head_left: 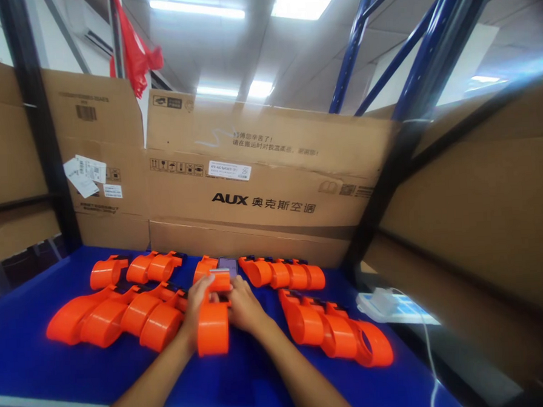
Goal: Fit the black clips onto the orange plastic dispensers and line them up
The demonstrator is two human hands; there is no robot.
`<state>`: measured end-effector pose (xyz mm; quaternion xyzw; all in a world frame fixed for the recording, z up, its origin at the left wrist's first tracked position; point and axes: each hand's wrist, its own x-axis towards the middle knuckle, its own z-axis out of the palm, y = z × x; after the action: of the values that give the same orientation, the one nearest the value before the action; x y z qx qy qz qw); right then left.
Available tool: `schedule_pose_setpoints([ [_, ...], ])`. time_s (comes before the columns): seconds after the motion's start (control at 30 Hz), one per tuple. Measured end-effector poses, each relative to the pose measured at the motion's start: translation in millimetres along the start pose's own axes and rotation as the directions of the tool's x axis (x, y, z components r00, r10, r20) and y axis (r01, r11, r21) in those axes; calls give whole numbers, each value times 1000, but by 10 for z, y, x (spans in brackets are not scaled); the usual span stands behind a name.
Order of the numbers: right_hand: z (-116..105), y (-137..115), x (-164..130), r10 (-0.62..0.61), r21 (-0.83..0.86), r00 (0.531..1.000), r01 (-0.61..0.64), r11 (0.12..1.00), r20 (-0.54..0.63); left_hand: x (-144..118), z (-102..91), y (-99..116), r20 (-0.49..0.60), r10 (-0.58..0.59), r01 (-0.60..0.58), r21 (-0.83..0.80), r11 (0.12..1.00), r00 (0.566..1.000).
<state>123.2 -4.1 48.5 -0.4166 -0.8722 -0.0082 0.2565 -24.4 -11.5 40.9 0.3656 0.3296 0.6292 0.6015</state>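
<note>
A: What do the hands have hold of?

B: Both are on one orange plastic piece (213, 325) in the middle of the blue table (29, 368), near its front edge. The left hand (197, 303) wraps its fingers around the left side and over the top; the right hand (243, 307) is closed against the right side. Both grips look shut on it, though the fingertips are partly hidden behind the piece.

A: How would it handle?

B: I judge it light and stiff: moulded plastic, a rounded hollow barrel with a flat tab on top. The glossy surface may be a little slippery, so the curved sides of the barrel look like the best place to hold, as the hands do now. It does not look fragile.

A: What lies around it?

B: A left row of orange pieces (109, 318) lies touching one another toward the left edge, a right row of orange pieces (337, 333) toward the right edge, and more along the back edge (282, 274). A phone (228, 265) stands just behind the held piece.

A: Any containers?

B: Only flattened cardboard boxes (261, 180) standing as a wall behind the table; what they hold, if anything, cannot be seen. A white pack (386, 304) sits off the right edge.
</note>
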Motion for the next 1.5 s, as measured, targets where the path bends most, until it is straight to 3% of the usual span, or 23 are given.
schedule_pose_setpoints([
  [0.23,-192,137,-123,78,77,993,-71,994,-91,-48,100,-31,-58,38,-35,42,999,998],
  [0.37,-316,223,-183,222,356,936,-116,927,-272,-74,141,-34,-46,42,-38,95,995,998],
  [0.43,-340,229,-193,307,490,902,-129,862,-303,-88,154,-39,1,49,-49,123,991,999],
  [0.57,-344,173,-187,323,581,908,-117,806,-265,-121,164,-35,134,47,-70,172,983,990],
  [0.73,-361,125,-175,313,593,912,-102,798,-264,-136,153,-23,194,44,-82,192,978,980],
  [1.07,-418,160,-162,317,596,906,-95,798,-281,-100,142,-106,153,65,-97,214,972,986],
  [1.5,-422,259,-162,387,760,899,-103,641,-205,-161,199,51,135,121,-148,213,966,983],
])
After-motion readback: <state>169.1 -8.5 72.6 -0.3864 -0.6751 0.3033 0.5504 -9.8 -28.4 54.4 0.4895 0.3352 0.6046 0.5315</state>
